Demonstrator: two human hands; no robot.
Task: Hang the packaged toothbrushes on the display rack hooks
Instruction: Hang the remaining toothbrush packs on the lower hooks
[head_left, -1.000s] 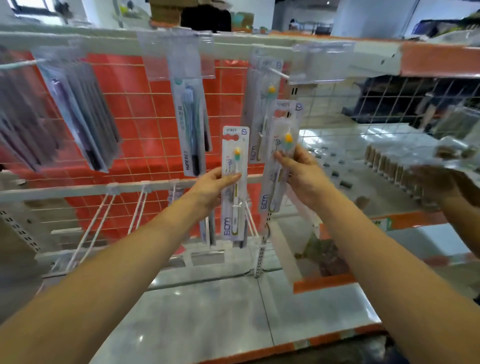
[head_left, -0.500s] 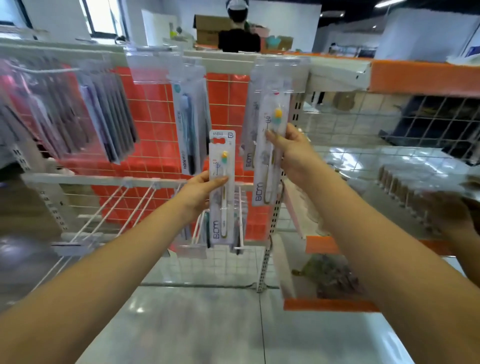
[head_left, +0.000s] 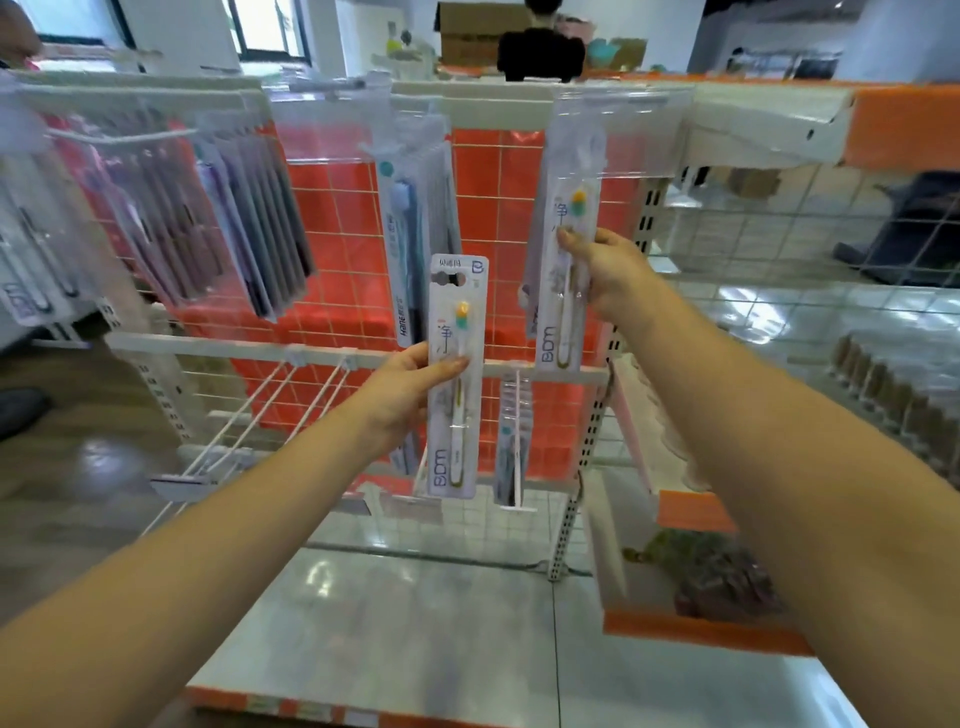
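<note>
Right hand (head_left: 605, 270): pinches 1 toothbrush pack (head_left: 566, 249), raised since a second ago, its top now at the top rail (head_left: 467, 96).
Left hand (head_left: 410, 387): grips the spare pack (head_left: 456, 374), well below that rail.
Meaning: likely nearly hooked.

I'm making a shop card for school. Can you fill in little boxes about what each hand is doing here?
left hand: holds a packaged toothbrush upright, below the top hooks
right hand: holds a second toothbrush pack raised to the top rail
second pack on hook: cannot tell, its top is blurred
rack back: orange wire grid
also hanging: dark toothbrush packs to the left
</note>
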